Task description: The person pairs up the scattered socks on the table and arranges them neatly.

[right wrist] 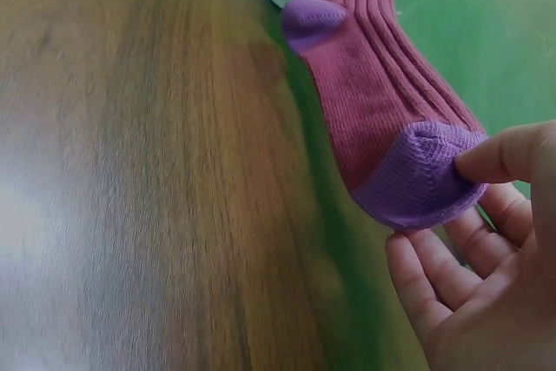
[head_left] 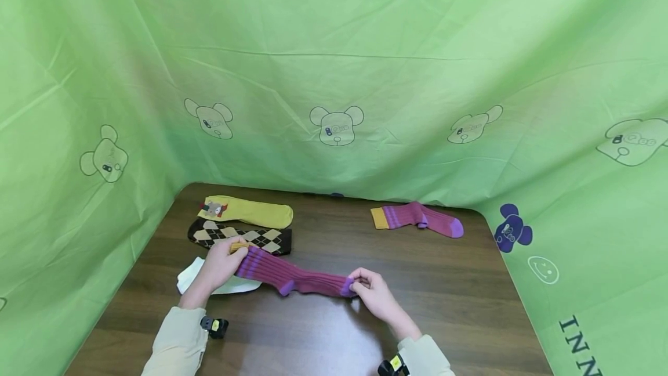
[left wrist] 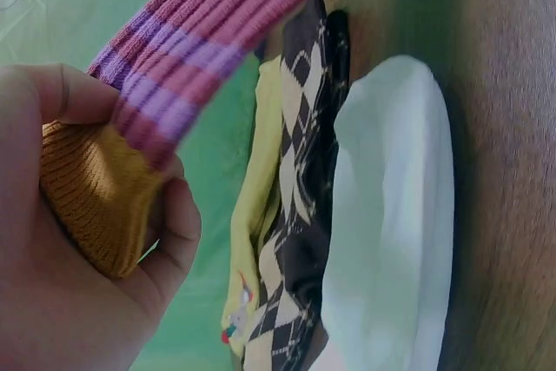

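Observation:
A ribbed magenta sock with purple stripes, heel and toe is stretched between both hands above the table. My left hand grips its mustard cuff, thumb on top and fingers curled beneath. At the other end, my right hand pinches the purple toe between thumb and fingers. A matching magenta sock lies flat at the back right. Under and beside the left hand lie a white sock and an argyle sock, partly covered in the head view.
A yellow sock with an animal picture lies behind the argyle one at the back left. The brown wooden table is bounded by a green cloth with bear prints at the back and sides.

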A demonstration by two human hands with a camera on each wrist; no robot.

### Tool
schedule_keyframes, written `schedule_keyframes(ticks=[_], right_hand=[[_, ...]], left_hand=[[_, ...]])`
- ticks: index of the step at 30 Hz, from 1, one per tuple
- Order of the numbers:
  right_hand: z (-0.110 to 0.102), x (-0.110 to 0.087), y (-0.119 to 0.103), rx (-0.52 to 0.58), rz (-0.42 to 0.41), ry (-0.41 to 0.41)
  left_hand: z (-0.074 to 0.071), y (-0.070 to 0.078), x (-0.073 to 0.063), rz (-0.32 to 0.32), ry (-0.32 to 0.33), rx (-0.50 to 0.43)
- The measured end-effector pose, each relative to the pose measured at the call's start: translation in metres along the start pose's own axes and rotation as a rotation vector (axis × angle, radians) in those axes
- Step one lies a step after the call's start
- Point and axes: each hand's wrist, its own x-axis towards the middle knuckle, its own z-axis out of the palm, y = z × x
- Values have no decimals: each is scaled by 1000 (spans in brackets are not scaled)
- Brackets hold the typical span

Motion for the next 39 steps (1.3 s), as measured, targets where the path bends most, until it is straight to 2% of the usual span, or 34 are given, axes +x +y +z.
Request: schedule_keyframes(ticks=[4, 9, 18, 23, 27, 34, 39], right_hand=[[7, 3, -1, 24, 4, -26], [19, 3, -2, 80, 30, -63], [42, 2, -5, 81, 22, -124], [56, -1, -29, 84, 11, -176], [67, -5, -48, 48, 12, -203], [92, 7, -20, -5, 34, -238], [103, 11, -14, -3, 35, -264]], left_hand=[[-7, -2, -2, -10, 10, 16], [-17, -8, -7, 8, -1, 40], [-52, -24, -20, -39, -121, 16], [-73, -31, -30, -68, -180, 15], [-83, -39, -36, -115, -208, 24], [-100, -54, -41, -179, -249, 62], [-113, -64, -46, -226, -250, 83]])
